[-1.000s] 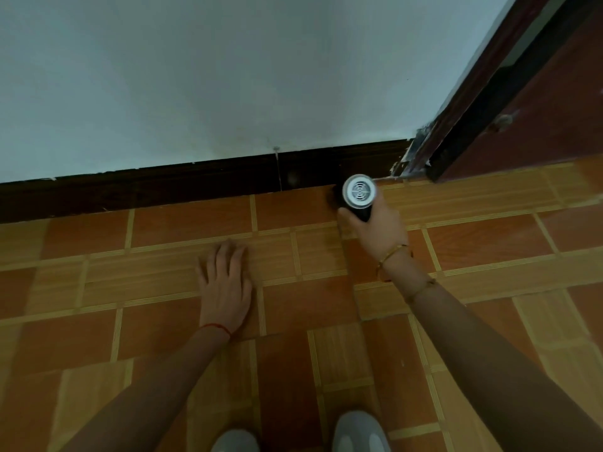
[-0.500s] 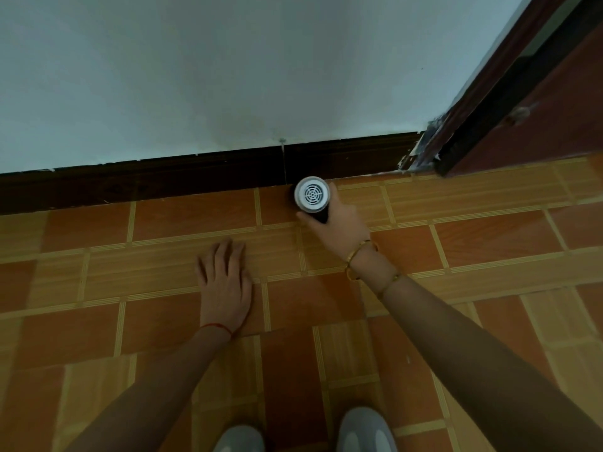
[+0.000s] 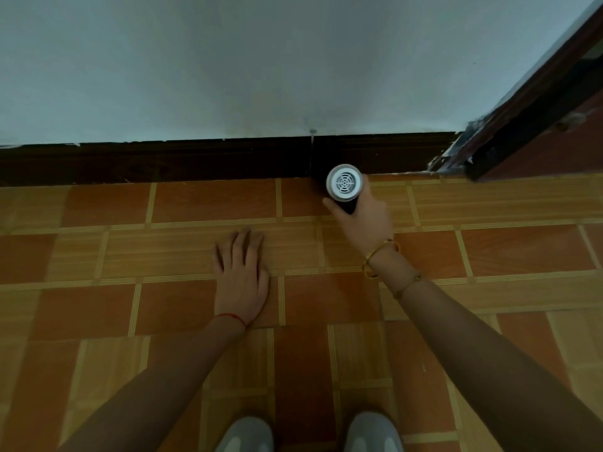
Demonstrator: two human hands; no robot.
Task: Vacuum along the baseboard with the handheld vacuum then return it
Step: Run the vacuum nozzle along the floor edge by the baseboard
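My right hand (image 3: 365,220) grips a small handheld vacuum (image 3: 344,183). It has a dark body, and its round white vented rear end faces the camera. Its nose points at the foot of the dark brown baseboard (image 3: 195,161), just right of a vertical seam in the board; the nozzle tip itself is hidden behind the body. My left hand (image 3: 241,275) rests flat on the tiled floor with its fingers spread, palm down, a little left of and nearer to me than the vacuum.
A white wall (image 3: 261,66) rises above the baseboard. A dark red door frame and door (image 3: 538,112) stand at the right end of the baseboard. Orange and wood-pattern floor tiles (image 3: 98,308) stretch out on both sides. My two grey shoes (image 3: 244,435) show at the bottom edge.
My right hand has slid the vacuum left along the baseboard, from near the door frame to just right of the seam. My left hand has stayed flat on the floor.
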